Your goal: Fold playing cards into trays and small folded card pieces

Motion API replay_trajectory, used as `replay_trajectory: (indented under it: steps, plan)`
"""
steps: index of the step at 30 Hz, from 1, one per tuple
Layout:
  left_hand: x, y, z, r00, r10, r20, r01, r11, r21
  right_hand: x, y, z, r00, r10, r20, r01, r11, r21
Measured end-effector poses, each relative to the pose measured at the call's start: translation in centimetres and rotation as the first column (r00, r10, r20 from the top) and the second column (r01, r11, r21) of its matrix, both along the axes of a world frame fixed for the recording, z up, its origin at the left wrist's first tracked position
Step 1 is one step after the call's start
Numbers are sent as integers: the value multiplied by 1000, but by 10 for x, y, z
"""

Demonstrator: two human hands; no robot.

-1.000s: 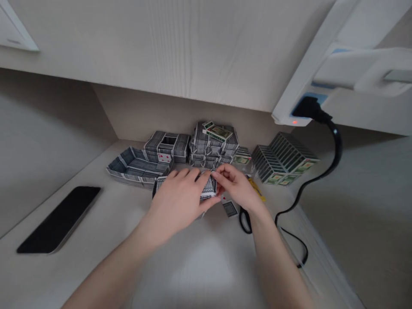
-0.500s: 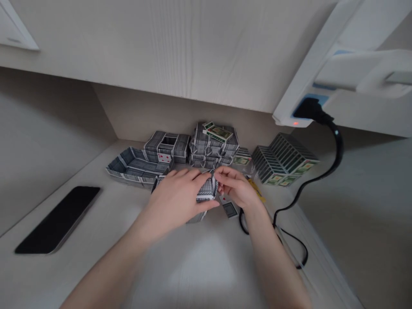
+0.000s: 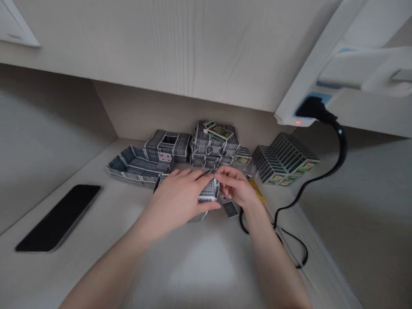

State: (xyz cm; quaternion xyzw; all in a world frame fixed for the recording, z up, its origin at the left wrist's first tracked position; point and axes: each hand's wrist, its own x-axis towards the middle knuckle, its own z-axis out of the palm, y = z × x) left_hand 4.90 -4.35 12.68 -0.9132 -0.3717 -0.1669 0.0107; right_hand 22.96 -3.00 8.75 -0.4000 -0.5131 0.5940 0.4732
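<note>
A small structure of folded playing cards, grey patterned backs outward, lies under my left hand. That hand wraps over its top and near side, thumb along the front edge. My right hand pinches the right end of the structure with thumb and index finger; the other fingers curl in below. Much of the structure is hidden by the left hand. Loose playing cards lie on the desk just beneath the right hand.
Behind stand an open card tray, a card block with a square hole and stacked card blocks. Card boxes are piled at right. A black phone lies left; a black cable hangs from a power strip.
The view has shifted very slightly. Both hands keep nearly the same hold on the card structure.
</note>
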Motion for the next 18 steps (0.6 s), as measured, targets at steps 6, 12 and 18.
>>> replay_trajectory:
  steps: [6, 12, 18]
  plan:
    - [0, 0, -1, 1000, -2, 9, 2, 1000, -3, 1, 1, -1, 998, 50, -35, -50, 999, -4]
    - [0, 1, -2, 1000, 11, 15, -11, 1000, -3, 1, -2, 6, 999, 30, -11, -30, 999, -12]
    - [1, 0, -2, 1000, 10, 26, -10, 1000, 6, -1, -8, 11, 1000, -14, -10, 13, 998, -54]
